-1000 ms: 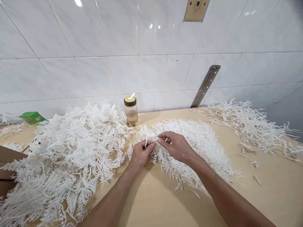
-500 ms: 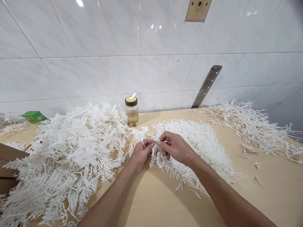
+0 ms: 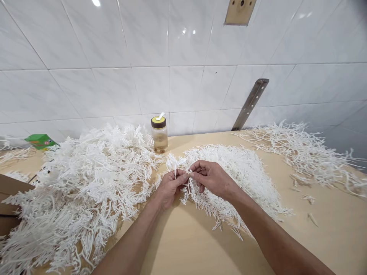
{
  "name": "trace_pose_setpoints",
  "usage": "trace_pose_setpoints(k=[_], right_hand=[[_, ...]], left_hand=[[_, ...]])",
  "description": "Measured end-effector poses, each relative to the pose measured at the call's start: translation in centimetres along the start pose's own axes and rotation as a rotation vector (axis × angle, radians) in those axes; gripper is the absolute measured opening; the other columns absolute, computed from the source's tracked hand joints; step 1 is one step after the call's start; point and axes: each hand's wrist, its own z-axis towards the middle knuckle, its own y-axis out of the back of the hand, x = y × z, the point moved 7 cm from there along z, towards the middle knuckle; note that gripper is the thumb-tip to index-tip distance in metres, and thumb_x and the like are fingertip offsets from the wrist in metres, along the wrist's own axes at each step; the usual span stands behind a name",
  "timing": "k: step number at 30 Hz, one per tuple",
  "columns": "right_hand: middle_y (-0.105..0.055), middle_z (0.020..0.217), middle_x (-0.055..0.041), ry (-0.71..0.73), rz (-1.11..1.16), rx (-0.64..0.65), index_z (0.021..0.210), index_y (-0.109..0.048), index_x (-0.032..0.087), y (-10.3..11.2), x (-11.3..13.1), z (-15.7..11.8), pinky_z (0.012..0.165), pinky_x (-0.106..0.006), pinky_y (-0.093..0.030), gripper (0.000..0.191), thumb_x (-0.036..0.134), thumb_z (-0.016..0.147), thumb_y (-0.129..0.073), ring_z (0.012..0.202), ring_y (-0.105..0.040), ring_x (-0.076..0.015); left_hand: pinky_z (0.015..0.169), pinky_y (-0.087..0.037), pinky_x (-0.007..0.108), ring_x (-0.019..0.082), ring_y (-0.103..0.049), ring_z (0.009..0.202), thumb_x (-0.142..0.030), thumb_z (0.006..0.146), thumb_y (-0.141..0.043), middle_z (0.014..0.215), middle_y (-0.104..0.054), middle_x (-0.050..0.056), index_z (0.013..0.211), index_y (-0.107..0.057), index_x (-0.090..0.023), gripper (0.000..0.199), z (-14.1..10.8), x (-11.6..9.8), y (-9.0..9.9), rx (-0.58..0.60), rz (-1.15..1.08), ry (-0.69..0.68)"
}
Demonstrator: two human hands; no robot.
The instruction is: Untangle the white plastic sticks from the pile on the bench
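Head view: where is the thin, white, branching, plastic-looking sprig (image 3: 175,169)?

Rising from the left hand (image 3: 171,187), whose thumb and fingers pinch it closed.

And the right hand (image 3: 212,177)?

Pinched too, seemingly on a slender white strand (image 3: 188,185) between the hands; whether it's the same piece, I can't tell.

Advice?

I'd brace the left pinch and work the right fingertips gently, lest thin branches snap.

Around them?

Dense white heap (image 3: 237,164) behind the right hand; tangled white mound (image 3: 100,179) left of the left hand, on the pale wood-coloured tabletop (image 3: 195,248).
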Motion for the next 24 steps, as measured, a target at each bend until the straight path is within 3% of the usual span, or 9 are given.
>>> trace_pose_setpoints(k=[8, 17, 24], right_hand=[[-0.059, 0.065, 0.0019, 0.016, -0.046, 0.012, 0.091, -0.065, 0.017, 0.1, 0.1, 0.1, 0.044, -0.024, -0.052, 0.024, 0.038, 0.08, -0.068, 0.049, -0.054, -0.0093], [-0.067, 0.073, -0.0029, -0.038, -0.243, -0.048, 0.094, -0.068, 0.017, 1.3, -1.1, 0.2, 0.038, -0.022, -0.046, 0.019, 0.031, 0.082, -0.063, 0.042, -0.057, -0.009], [-0.062, 0.065, -0.0007, 0.001, -0.295, -0.051, 0.082, -0.07, 0.018, 1.1, -0.1, 0.0, 0.04, -0.022, -0.05, 0.016, 0.033, 0.081, -0.061, 0.047, -0.055, -0.0106]], left_hand=[[0.055, -0.04, 0.024, 0.013, -0.054, 0.058, -0.043, 0.068, -0.081, 0.062, -0.055, 0.001, 0.073, -0.06, -0.013, 0.037, -0.2, 0.1, -0.4, 0.076, 0.051, 0.031], [0.05, -0.037, 0.021, 0.009, -0.047, 0.05, -0.042, 0.068, -0.081, 0.058, -0.052, -0.003, 0.071, -0.054, -0.016, 0.037, 0.0, -0.3, 0.1, -0.045, 0.041, -0.03], [0.051, -0.038, 0.023, 0.01, -0.05, 0.053, -0.045, 0.069, -0.079, 0.062, -0.055, 0.0, 0.073, -0.059, -0.014, 0.037, -0.1, 0.0, 0.0, -0.02, 0.124, 0.01]])
